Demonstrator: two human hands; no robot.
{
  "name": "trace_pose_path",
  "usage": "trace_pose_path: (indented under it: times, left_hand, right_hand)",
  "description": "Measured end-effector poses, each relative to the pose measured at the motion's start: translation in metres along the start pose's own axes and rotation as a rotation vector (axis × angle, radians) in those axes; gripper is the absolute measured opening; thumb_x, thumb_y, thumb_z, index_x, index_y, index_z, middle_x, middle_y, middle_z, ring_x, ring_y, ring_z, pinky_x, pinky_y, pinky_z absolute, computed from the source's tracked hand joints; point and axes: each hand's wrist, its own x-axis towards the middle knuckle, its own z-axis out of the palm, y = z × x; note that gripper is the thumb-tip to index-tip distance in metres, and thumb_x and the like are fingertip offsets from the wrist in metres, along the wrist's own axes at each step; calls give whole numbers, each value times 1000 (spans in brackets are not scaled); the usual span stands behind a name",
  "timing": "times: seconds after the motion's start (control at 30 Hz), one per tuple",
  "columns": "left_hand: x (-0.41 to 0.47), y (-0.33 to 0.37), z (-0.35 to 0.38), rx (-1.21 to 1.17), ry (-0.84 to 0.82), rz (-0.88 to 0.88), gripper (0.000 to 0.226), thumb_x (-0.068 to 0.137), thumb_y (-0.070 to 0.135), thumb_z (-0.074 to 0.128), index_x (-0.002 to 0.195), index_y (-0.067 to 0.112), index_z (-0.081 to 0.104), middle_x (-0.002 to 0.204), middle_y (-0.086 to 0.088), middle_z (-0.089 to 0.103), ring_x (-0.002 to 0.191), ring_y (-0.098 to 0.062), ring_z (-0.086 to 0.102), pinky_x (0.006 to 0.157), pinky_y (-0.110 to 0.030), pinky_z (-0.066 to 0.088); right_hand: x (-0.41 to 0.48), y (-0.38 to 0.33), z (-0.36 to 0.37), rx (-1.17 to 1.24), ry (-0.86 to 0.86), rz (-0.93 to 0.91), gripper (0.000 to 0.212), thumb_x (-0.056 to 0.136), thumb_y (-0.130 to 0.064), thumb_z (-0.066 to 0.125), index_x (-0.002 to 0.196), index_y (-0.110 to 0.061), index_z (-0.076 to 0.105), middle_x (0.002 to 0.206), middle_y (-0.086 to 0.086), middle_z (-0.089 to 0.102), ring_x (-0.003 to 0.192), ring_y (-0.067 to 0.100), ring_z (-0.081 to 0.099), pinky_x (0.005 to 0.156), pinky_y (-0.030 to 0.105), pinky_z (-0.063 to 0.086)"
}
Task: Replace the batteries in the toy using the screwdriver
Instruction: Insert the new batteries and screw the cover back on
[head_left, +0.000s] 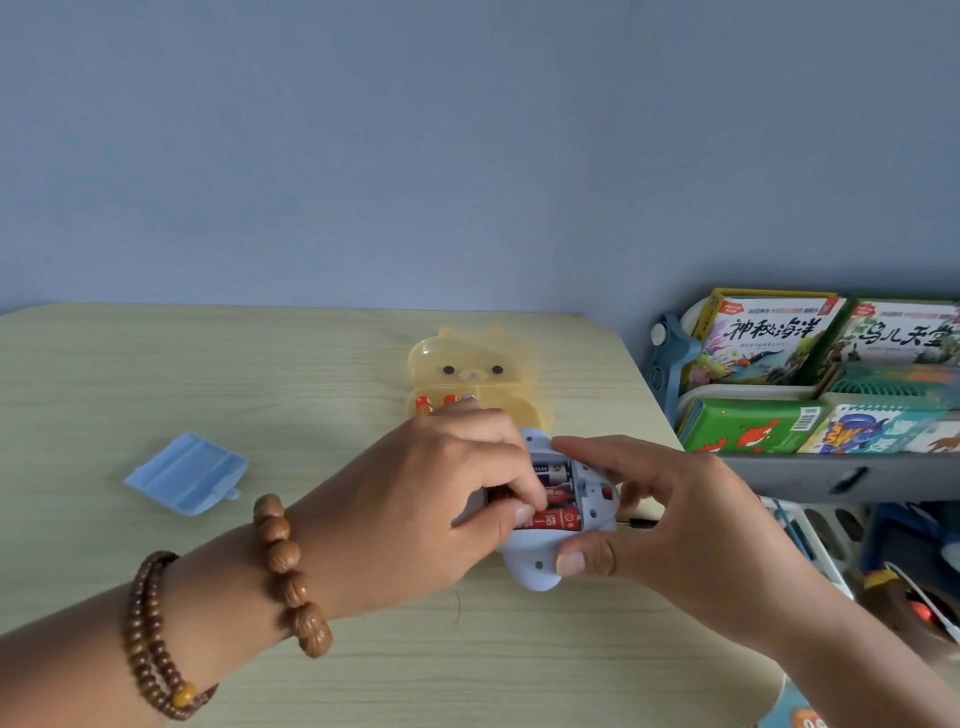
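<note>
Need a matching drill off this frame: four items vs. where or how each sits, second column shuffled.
Items
1. battery cover
2. bear case
3. toy
4. left hand

States
A. held by the right hand, compartment open
B. lying on the table, left of both hands
C. fingers curled onto a red battery in the compartment
D. open, behind the hands, spare batteries inside

Pairs: 1-B, 2-D, 3-A, 4-C
</note>
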Motion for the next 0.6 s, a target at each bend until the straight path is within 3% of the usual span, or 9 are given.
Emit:
trace_pose_path:
  times: [0.07,0.13,0.23,0.37,0.43,0.6]
  left_hand:
    - [-3,-1,-1,-11,14,-3,25,89,42,66,108,28,71,109,14,60,104,-5,58,87,-20,47]
    - [-8,-3,-2,-3,13,-40,54,80,56,73,125,30,62,125,16,50,120,-4,52,96,-12,43]
    - [-12,-3,2,-60,-35,-162,86,66,68,80,139,36,48,137,28,46,129,11,43,102,-2,33]
    - [-14,-4,8,-139,-7,-222,90,58,67,84,136,35,56,136,29,52,124,17,46,98,3,31]
    - [-14,-5,8,-142,10,-233,89,54,66,85,133,34,60,134,29,52,123,16,47,97,4,31]
    - [-13,-5,8,-150,21,-240,86,50,62,89,127,33,65,130,30,53,121,12,51,96,2,34]
  right_hand:
    - [0,1,-1,11,-5,0,73,51,-51,88,121,-49,66,107,-28,71,87,5,65,78,17,51]
    - [0,2,-1,41,-15,5,68,54,-48,89,117,-52,66,105,-28,72,88,1,68,79,14,52]
    - [-1,3,-2,43,-32,18,67,57,-48,89,119,-50,65,104,-28,74,92,-2,70,82,16,54]
    - [2,2,-6,88,-62,43,50,76,-55,77,123,-46,66,106,-16,77,94,7,71,89,35,58]
    - [3,2,-6,130,-56,75,43,81,-48,76,123,-43,67,104,-13,78,96,11,73,92,43,57]
    - [8,-2,-7,185,-90,174,43,77,-26,85,117,-36,72,100,-10,80,93,11,75,90,44,60]
